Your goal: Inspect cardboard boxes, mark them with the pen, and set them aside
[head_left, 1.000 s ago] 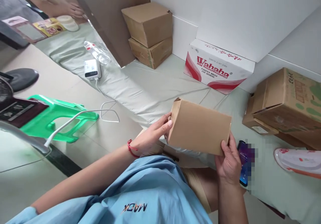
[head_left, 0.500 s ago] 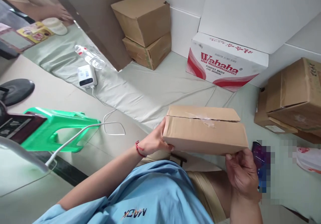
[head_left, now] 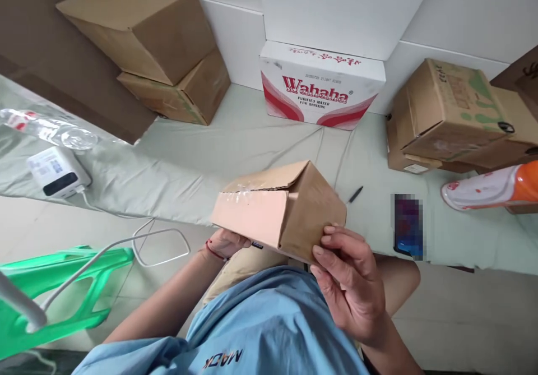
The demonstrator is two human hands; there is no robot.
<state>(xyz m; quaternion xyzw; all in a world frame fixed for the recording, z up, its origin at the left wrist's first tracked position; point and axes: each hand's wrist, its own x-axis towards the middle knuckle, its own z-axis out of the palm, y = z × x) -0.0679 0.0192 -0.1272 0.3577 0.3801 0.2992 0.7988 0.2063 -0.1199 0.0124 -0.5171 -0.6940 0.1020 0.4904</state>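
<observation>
Clasped from below by the left hand [head_left: 231, 243], whose thumb is hidden, the cardboard box [head_left: 252, 212] is held above the lap [head_left: 237, 279], in front of the green cloth [head_left: 185, 148]. Clear tape [head_left: 244, 189] is already laid across the top seam toward the left end, and that part is judged to be fastened; at the right end a gap is left beside the top flaps, so the box appears only partly shut. What is inside cannot be seen. That right end is touched by the right hand [head_left: 351, 285] at the fingertips, its thumb spread apart below them. Farther off, from left to right, a plastic bottle [head_left: 63, 134], a white device [head_left: 59, 172], two stacked boxes [head_left: 172, 44], a Wahaha carton [head_left: 319, 86], a dark pen [head_left: 355, 194] and a partly blurred phone [head_left: 407, 229] are left untouched.
</observation>
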